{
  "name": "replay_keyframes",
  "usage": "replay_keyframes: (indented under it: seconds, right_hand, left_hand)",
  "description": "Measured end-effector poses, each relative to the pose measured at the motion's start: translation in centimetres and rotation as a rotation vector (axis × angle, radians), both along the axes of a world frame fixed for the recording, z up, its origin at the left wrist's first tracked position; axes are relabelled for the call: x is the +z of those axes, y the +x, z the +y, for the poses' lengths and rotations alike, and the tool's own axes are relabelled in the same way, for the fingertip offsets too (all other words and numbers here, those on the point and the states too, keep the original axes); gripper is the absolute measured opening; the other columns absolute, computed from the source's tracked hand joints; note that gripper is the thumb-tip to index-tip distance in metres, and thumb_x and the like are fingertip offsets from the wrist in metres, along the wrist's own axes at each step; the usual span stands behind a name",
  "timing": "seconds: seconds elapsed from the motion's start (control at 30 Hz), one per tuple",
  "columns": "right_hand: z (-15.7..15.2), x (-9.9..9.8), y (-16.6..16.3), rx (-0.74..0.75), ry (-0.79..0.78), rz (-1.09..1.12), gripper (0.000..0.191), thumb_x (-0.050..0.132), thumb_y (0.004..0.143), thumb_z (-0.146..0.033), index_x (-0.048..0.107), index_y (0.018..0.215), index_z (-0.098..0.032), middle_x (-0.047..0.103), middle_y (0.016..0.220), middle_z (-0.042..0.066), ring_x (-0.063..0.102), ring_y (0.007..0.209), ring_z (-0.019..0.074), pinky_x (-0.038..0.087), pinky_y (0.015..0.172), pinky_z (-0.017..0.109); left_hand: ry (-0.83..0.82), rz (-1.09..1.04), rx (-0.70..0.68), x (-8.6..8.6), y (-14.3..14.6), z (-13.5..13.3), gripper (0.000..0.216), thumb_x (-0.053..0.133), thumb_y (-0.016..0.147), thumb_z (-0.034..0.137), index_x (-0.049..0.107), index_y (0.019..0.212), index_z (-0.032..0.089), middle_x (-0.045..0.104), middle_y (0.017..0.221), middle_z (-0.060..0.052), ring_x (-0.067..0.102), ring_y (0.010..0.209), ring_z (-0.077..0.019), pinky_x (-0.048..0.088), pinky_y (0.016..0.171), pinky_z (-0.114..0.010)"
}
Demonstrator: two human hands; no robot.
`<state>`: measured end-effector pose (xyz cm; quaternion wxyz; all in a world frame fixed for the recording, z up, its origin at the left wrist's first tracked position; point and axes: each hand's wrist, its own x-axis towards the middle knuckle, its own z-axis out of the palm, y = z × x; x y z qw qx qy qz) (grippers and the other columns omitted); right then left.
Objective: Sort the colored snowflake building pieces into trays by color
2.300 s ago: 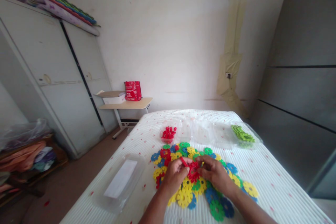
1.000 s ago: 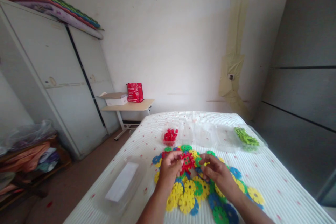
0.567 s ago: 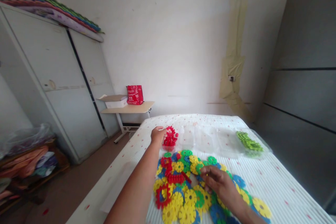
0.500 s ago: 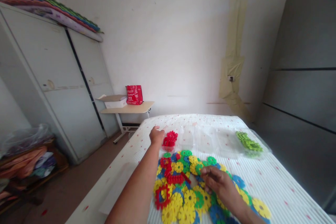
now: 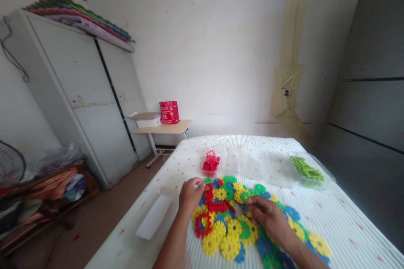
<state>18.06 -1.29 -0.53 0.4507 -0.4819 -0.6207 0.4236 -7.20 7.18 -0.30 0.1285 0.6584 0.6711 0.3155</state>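
My left hand (image 5: pixel 190 196) is at the left edge of the pile, its fingers bent together on a red square building piece (image 5: pixel 208 193) that they partly cover. Over the middle of the pile is my right hand (image 5: pixel 265 212), its fingers pinched together; what they hold, if anything, is hidden. Yellow notched discs (image 5: pixel 230 246), green discs (image 5: pixel 229 180) and blue discs (image 5: pixel 293 213) lie heaped under both hands. Among them are a red square frame (image 5: pixel 203 224) and a red toothed bar (image 5: pixel 217 206).
Behind the pile stands a clear compartment tray (image 5: pixel 274 164), with red pieces (image 5: pixel 211 164) at its left end and green pieces (image 5: pixel 306 170) at its right. A clear plastic box or lid (image 5: pixel 154 216) lies left of my left arm on the white tablecloth (image 5: pixel 243 141).
My left hand has come back from beside the red pieces in the tray to the pile's left edge. My right hand keeps nearly the same place, and the view has shifted left.
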Motion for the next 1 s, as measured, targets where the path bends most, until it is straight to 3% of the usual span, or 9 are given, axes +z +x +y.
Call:
replay_keyframes:
  seconds: [0.2, 0.37, 0.57, 0.67, 0.8, 0.87, 1.0]
  right_hand:
    - [0.1, -0.6, 0.2, 0.005, 0.046, -0.051, 0.026, 0.049, 0.079, -0.043, 0.059, 0.081, -0.019, 0.046, 0.059, -0.004, 0.04, 0.051, 0.0107, 0.033, 0.048, 0.023]
    - [0.3, -0.8, 0.4, -0.014, 0.05, -0.11, 0.027, 0.048, 0.079, -0.043, 0.06, 0.081, -0.019, 0.047, 0.06, -0.003, 0.041, 0.051, 0.0109, 0.034, 0.048, 0.023]
    - [0.1, -0.6, 0.2, -0.032, 0.068, -0.165, 0.028, 0.049, 0.079, -0.044, 0.061, 0.079, -0.019, 0.048, 0.061, -0.003, 0.041, 0.052, 0.0109, 0.034, 0.047, 0.022]
    - [0.0, -0.6, 0.3, -0.037, 0.068, -0.167, 0.029, 0.048, 0.08, -0.045, 0.061, 0.08, -0.019, 0.049, 0.06, -0.003, 0.042, 0.052, 0.0113, 0.034, 0.047, 0.022]
    - [0.1, -0.6, 0.4, -0.051, 0.071, -0.173, 0.029, 0.048, 0.079, -0.045, 0.062, 0.081, -0.02, 0.053, 0.062, -0.002, 0.045, 0.053, 0.0124, 0.036, 0.048, 0.023]
    - [0.1, -0.6, 0.5, -0.053, 0.078, -0.175, 0.029, 0.049, 0.079, -0.045, 0.063, 0.081, -0.02, 0.055, 0.064, -0.001, 0.047, 0.054, 0.0127, 0.037, 0.049, 0.023]
    - [0.2, -0.7, 0.4, -0.039, 0.067, -0.156, 0.027, 0.049, 0.08, -0.043, 0.062, 0.081, -0.019, 0.054, 0.063, -0.002, 0.047, 0.053, 0.0121, 0.037, 0.049, 0.023]
  left_hand:
    - [-0.049, 0.186, 0.045, -1.3, 2.0, -0.2, 0.032, 0.054, 0.077, 0.028, 0.063, 0.107, 0.02, 0.068, 0.101, -0.009, 0.055, 0.098, -0.0232, 0.039, 0.082, -0.03]
    - [-0.054, 0.312, 0.072, -1.7, 2.3, -0.6, 0.033, 0.052, 0.078, 0.022, 0.06, 0.11, 0.025, 0.067, 0.1, -0.004, 0.055, 0.097, -0.0213, 0.038, 0.079, -0.029]
    - [-0.015, 0.255, 0.085, -1.6, 2.0, -0.8, 0.042, 0.056, 0.071, 0.014, 0.058, 0.111, 0.026, 0.067, 0.098, -0.002, 0.057, 0.093, -0.0191, 0.04, 0.077, -0.025]
    - [-0.009, 0.12, 0.076, -1.7, 1.8, -0.7, 0.042, 0.055, 0.068, 0.009, 0.061, 0.107, 0.025, 0.068, 0.094, -0.002, 0.059, 0.089, -0.017, 0.041, 0.075, -0.023]
    - [-0.002, -0.33, 0.035, -1.6, 1.0, -0.5, 0.028, 0.053, 0.064, 0.007, 0.066, 0.084, 0.02, 0.068, 0.075, 0.001, 0.061, 0.073, -0.0128, 0.044, 0.067, -0.02]
    - [0.009, -0.499, 0.026, -0.9, 0.4, -0.2, 0.019, 0.055, 0.063, 0.01, 0.065, 0.076, 0.018, 0.066, 0.067, 0.002, 0.061, 0.065, -0.0122, 0.045, 0.061, -0.02]
    - [-0.018, -0.604, 0.055, 1.5, 0.0, 2.3, 0.021, 0.056, 0.066, 0.017, 0.064, 0.086, 0.015, 0.059, 0.053, 0.005, 0.054, 0.045, -0.0103, 0.04, 0.043, -0.019]
